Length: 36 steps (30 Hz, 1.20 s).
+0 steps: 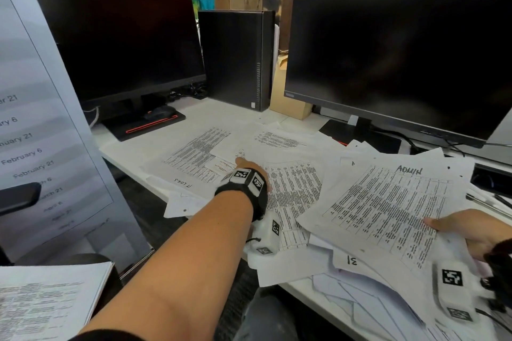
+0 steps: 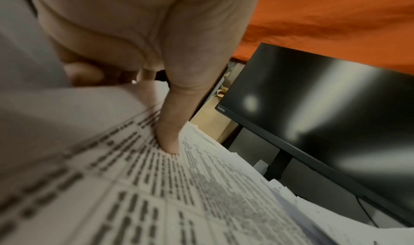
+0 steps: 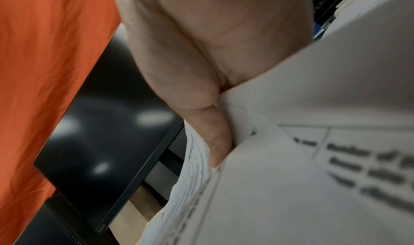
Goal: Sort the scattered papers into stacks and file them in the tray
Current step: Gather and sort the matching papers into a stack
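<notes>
Printed sheets lie scattered over the white desk (image 1: 133, 144). One at the far left bears a handwritten label (image 1: 194, 158). My left hand (image 1: 245, 171) reaches forward into the middle of them. In the left wrist view its thumb (image 2: 168, 142) presses on a printed table sheet (image 2: 179, 195) whose left side curls up over the bent fingers. My right hand (image 1: 465, 230) grips a loose stack of papers (image 1: 388, 207) topped by a sheet marked ADMIN, raised at the right. Its thumb (image 3: 215, 142) is tucked between the sheets. No tray is clearly visible.
Two dark monitors (image 1: 124, 41) (image 1: 401, 55) stand at the back, with a black computer tower (image 1: 235, 58) and a cardboard box (image 1: 288, 102) between them. A mouse (image 1: 159, 112) sits under the left monitor. A dated sheet (image 1: 36, 133) looms close on the left; another paper stack (image 1: 47, 302) lies lower left.
</notes>
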Motion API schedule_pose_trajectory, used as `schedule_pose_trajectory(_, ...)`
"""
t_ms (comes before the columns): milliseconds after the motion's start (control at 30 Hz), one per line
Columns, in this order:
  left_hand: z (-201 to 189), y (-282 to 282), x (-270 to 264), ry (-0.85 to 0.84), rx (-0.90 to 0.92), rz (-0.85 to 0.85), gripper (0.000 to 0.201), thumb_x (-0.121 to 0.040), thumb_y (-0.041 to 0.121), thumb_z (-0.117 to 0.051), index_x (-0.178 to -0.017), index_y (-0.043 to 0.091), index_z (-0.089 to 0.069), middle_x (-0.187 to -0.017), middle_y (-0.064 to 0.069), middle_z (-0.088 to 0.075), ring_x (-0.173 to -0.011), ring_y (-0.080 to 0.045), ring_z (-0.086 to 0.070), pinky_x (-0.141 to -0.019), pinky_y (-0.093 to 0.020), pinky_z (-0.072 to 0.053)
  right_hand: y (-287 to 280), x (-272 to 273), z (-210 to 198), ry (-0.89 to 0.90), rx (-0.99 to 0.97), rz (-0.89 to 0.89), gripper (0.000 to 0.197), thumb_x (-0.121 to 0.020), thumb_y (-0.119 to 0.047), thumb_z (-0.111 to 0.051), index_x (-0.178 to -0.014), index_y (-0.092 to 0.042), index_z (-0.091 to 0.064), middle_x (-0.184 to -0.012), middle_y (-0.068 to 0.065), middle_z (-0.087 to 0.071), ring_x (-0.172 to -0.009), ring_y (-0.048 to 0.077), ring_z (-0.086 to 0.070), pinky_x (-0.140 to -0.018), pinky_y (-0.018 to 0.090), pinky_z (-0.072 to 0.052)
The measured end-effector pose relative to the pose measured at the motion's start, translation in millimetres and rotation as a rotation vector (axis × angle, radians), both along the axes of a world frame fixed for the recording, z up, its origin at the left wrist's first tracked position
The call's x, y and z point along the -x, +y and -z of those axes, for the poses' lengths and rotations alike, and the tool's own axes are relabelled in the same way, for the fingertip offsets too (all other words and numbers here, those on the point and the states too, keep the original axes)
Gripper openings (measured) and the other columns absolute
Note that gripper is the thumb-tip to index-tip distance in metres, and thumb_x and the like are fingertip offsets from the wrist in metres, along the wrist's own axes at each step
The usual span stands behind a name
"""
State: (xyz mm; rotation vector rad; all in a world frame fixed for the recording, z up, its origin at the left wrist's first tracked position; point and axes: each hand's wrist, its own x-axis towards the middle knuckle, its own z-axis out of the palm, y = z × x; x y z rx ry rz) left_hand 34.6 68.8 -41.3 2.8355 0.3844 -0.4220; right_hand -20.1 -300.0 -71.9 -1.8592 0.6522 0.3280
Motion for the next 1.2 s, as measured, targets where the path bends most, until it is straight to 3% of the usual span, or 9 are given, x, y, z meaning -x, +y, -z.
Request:
schedule_pose_trajectory(167,6,-3,-7,-0.019,0.154,0.029,0.046,-0.084,0.030,-0.072,-0.117,0.002,-0.057,-0.113,-0.008,-0.063,-0.105,-0.024,-0.061,-0.081,-0.028,-0.050,11,8,-15,0.023,-0.041,0.022,0.039,-0.068,-0.003,-0.079,-0.098,0.012,-0.059,-0.114,0.033,-0.060,-0.096,0.042,-0.060,-0.086,0.049,-0.048)
schedule_pose_trajectory(267,3,-11,-5,-0.148,0.358,-0.035,0.040,-0.086,0.024,-0.069,-0.116,0.000,-0.056,-0.115,-0.009,-0.063,-0.099,-0.022,-0.061,-0.078,-0.025,-0.049,2,-2,-5,0.018,-0.026,0.015,0.110,-0.006,-0.026,-0.095,-0.102,0.013,-0.059,-0.105,0.030,-0.064,-0.103,0.044,-0.060,-0.097,0.053,-0.044)
schedule_pose_trajectory(467,7,-1,-6,-0.315,0.775,-0.210,0.027,-0.085,0.005,-0.067,-0.111,0.004,-0.060,-0.107,-0.013,-0.066,-0.100,-0.030,-0.063,-0.081,-0.031,-0.051,-9,1,-6,-0.005,-0.351,0.074,0.125,0.001,-0.008,-0.096,-0.116,0.007,-0.054,-0.114,0.030,-0.064,-0.109,0.045,-0.060,-0.103,0.059,-0.037)
schedule_pose_trajectory(633,-16,20,2,-0.433,0.961,-0.192,0.015,-0.088,0.013,-0.066,-0.100,0.015,-0.057,-0.079,0.005,-0.057,-0.069,-0.008,-0.054,-0.054,-0.015,-0.047,6,19,-23,-0.187,-0.591,0.041,0.100,-0.033,-0.002,-0.092,-0.126,-0.007,-0.056,-0.118,0.020,-0.066,-0.103,0.039,-0.065,-0.079,0.053,-0.055)
schedule_pose_trajectory(767,-48,10,15,-0.452,1.102,-0.072,0.037,-0.093,0.012,-0.059,-0.129,0.014,-0.050,-0.103,0.007,-0.054,-0.091,-0.011,-0.057,-0.067,-0.009,-0.036,25,19,-43,-0.323,-0.574,0.014,0.083,-0.040,-0.005,-0.088,-0.119,-0.007,-0.061,-0.115,0.018,-0.068,-0.097,0.036,-0.068,-0.069,0.047,-0.058)
schedule_pose_trajectory(867,-66,-8,12,-0.420,1.080,0.012,0.034,-0.092,0.013,-0.060,-0.126,0.010,-0.057,-0.119,-0.004,-0.065,-0.096,-0.017,-0.063,-0.084,-0.027,-0.051,41,14,-64,-0.474,-0.490,0.025,0.038,-0.081,0.002,-0.064,-0.119,-0.006,-0.062,-0.116,0.014,-0.068,-0.100,0.030,-0.067,-0.078,0.041,-0.058)
schedule_pose_trajectory(967,-83,-31,12,-0.462,1.089,0.079,0.033,-0.087,0.018,-0.061,-0.119,0.010,-0.062,-0.114,-0.011,-0.067,-0.103,-0.028,-0.063,-0.094,-0.042,-0.049,52,13,-81,-0.582,-0.428,-0.008,0.028,-0.088,-0.001,-0.059,-0.114,-0.011,-0.065,-0.119,0.011,-0.067,-0.102,0.025,-0.067,-0.090,0.043,-0.053)
schedule_pose_trajectory(1133,-111,-71,28,-0.655,1.283,0.020,0.048,-0.096,0.052,-0.036,-0.130,0.022,-0.053,-0.120,0.004,-0.059,-0.109,-0.013,-0.055,-0.100,-0.027,-0.040,64,19,-104,-0.844,-0.297,0.027,0.047,-0.093,0.004,-0.050,-0.135,-0.015,-0.050,-0.127,0.004,-0.062,-0.113,0.019,-0.061,-0.098,0.040,-0.048)
schedule_pose_trajectory(1200,-116,-86,36,-0.807,1.276,0.112,0.033,-0.099,0.048,-0.034,-0.116,0.027,-0.052,-0.103,0.016,-0.055,-0.092,0.006,-0.051,-0.084,-0.012,-0.038,67,25,-112,-0.983,-0.157,0.074,0.047,-0.093,0.000,-0.052,-0.137,-0.017,-0.047,-0.129,0.000,-0.060,-0.116,0.015,-0.058,-0.099,0.036,-0.047)
